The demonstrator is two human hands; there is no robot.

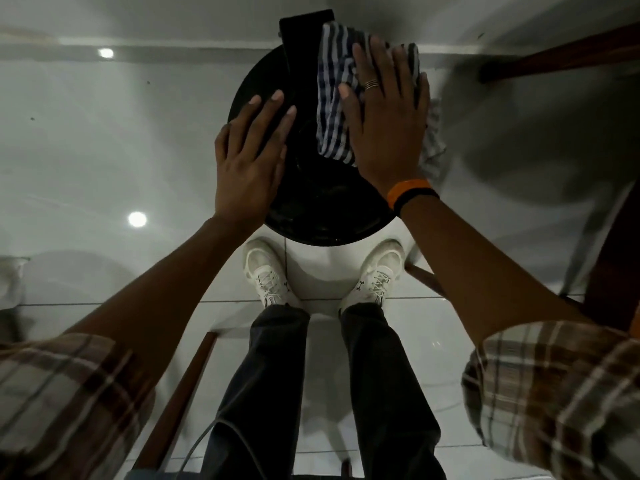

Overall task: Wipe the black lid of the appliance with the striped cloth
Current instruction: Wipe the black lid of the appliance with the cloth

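1. risk on my left side first: my left hand (247, 161) is the only thing steadying the appliance, and it lies flat on the smooth black lid (318, 199) rather than gripping it. if i push hard with the cloth, i judge that palm could slide on the glossy surface and the whole round body could twist or shift under me.
2. risk in the middle: the raised black handle (301, 36) runs from the far edge toward the centre, between my two hands. the cloth could snag on its edge and bunch up, leaving a strip beside it unwiped.
3. risk on the right: part of the striped cloth (337, 98) hangs off the right rim of the lid — if my strokes drift that way, more of it could slip over the edge and pull out from under my palm.
4. my left hand: fingers straight and slightly spread, nothing held, palm and fingertips pressed on the left part of the lid near its rim.
5. my right hand (388, 112): also flat, fingers spread wide, not clenched around anything — it pins the cloth against the lid by pressure alone. the cloth sits on the far right part of the lid, just beside the handle.
6. the near half of the lid is bare and shows faint marks, so i judge the wiping is far from finished.
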